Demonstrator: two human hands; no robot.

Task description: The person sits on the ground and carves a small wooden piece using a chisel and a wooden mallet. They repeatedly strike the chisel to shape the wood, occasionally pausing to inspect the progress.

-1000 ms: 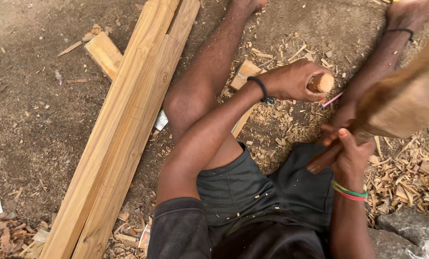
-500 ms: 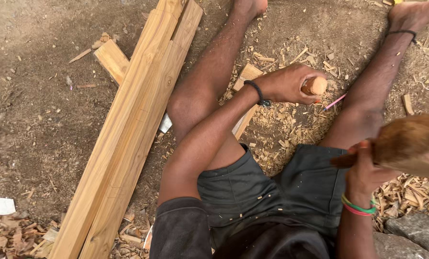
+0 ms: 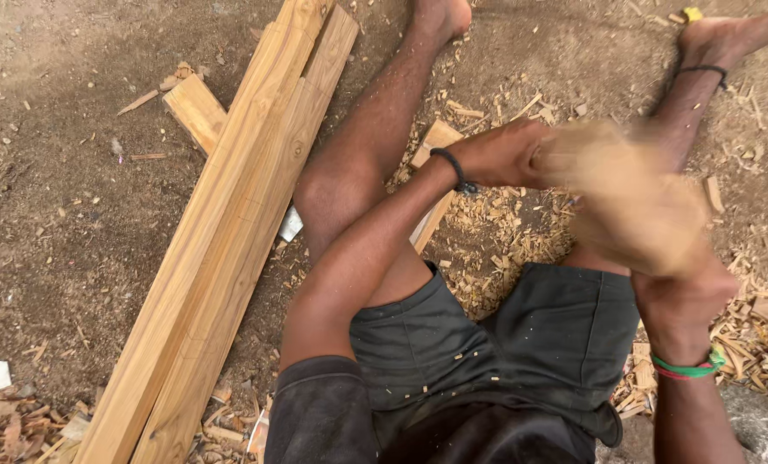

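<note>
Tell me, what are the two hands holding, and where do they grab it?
The right hand grips a blurred wooden mallet by its lower end. The left hand is closed, but the blur hides what it holds.

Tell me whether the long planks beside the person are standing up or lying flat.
Lying flat. The long planks rest side by side on the dirt ground, running diagonally beside the person's leg, with a shorter offcut poking out beneath them.
</note>
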